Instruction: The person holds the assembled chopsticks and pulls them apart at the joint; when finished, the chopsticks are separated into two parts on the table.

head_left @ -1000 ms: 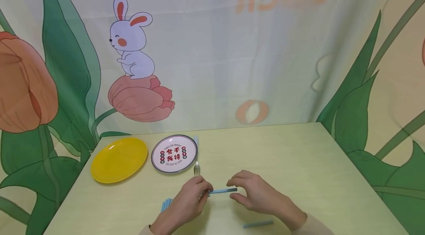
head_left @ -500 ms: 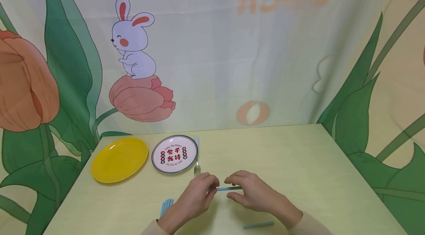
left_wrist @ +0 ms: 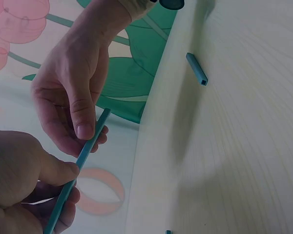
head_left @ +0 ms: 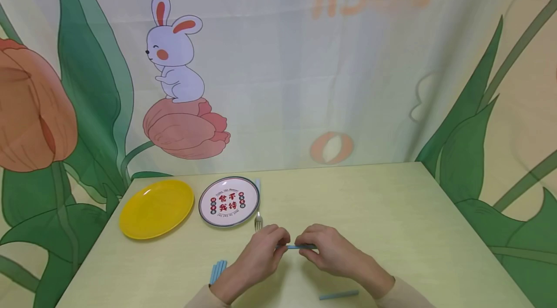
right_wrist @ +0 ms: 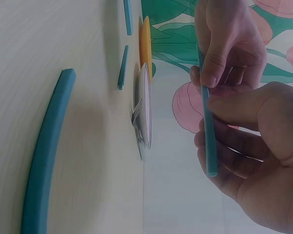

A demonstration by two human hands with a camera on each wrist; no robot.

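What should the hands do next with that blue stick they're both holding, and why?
Maybe the left hand should gently loosen its pinch. The right hand pinches the blue stick too, so it could probably hold it alone, and a loose stick lies on the table over on the right hand's side.

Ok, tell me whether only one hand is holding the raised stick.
No, the left hand and the right hand both pinch the stick in the right wrist view.
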